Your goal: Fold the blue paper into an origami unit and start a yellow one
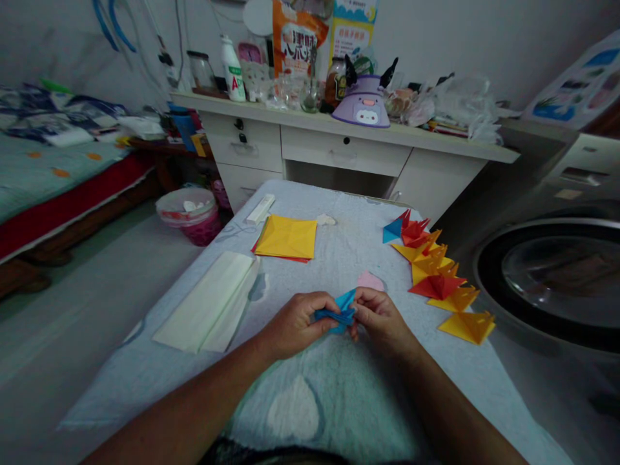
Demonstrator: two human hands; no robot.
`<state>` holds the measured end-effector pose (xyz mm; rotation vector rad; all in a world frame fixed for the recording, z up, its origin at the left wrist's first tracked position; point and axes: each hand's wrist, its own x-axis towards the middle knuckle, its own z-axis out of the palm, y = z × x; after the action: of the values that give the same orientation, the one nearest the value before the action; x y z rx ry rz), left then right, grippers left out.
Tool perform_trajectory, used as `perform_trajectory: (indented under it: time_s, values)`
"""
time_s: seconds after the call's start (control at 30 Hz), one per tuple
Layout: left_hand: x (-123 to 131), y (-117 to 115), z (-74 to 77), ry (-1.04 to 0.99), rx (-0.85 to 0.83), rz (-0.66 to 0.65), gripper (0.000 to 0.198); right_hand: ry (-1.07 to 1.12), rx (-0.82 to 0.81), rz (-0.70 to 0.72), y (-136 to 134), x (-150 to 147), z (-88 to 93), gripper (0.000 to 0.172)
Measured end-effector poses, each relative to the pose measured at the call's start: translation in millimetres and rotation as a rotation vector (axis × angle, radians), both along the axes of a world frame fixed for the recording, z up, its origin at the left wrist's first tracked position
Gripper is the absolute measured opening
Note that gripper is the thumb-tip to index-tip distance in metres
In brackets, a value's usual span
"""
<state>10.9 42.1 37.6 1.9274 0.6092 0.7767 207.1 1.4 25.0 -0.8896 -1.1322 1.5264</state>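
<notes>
My left hand (296, 323) and my right hand (380, 320) meet over the middle of a table covered with a pale blue cloth (310, 400). Both pinch a small folded piece of blue paper (340, 310) between thumbs and fingers; part of it is hidden inside the fingers. To the right lies a row of several folded paper shapes (436, 274) in yellow, orange, red and blue. A stack of flat yellow paper squares (287, 237) rests farther back on the left.
A folded white sheet (208, 303) lies at the table's left edge, a small white box (260, 208) at the far left corner. Behind stands a cluttered white desk (349, 145). A bed (53, 181) is at left, a pink basin (190, 213) on the floor, a washing machine (552, 278) at right.
</notes>
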Motion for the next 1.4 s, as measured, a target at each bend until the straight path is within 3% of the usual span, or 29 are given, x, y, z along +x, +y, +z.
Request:
perform_trajectory:
  time_s: [0.2, 0.5, 1.0, 1.4]
  values:
    - [0.8, -1.1, -0.8, -0.019, 0.002, -0.025, 0.007, 0.007, -0.011, -0.021, -1.3, -0.8, -0.1, 0.025]
    - [-0.7, -1.0, -0.7, -0.047, -0.054, -0.026, 0.003, 0.130, -0.070, 0.102, -1.6, 1.0, 7.4, 0.024]
    - [-0.6, -2.6, 1.3, -0.055, -0.038, -0.036, 0.004, 0.098, -0.081, 0.032, -2.7, -1.3, 4.4, 0.027]
    - [-0.5, -1.6, -1.5, -0.085, 0.027, -0.075, 0.008, 0.083, -0.088, 0.053, -3.0, -1.8, 6.7, 0.031]
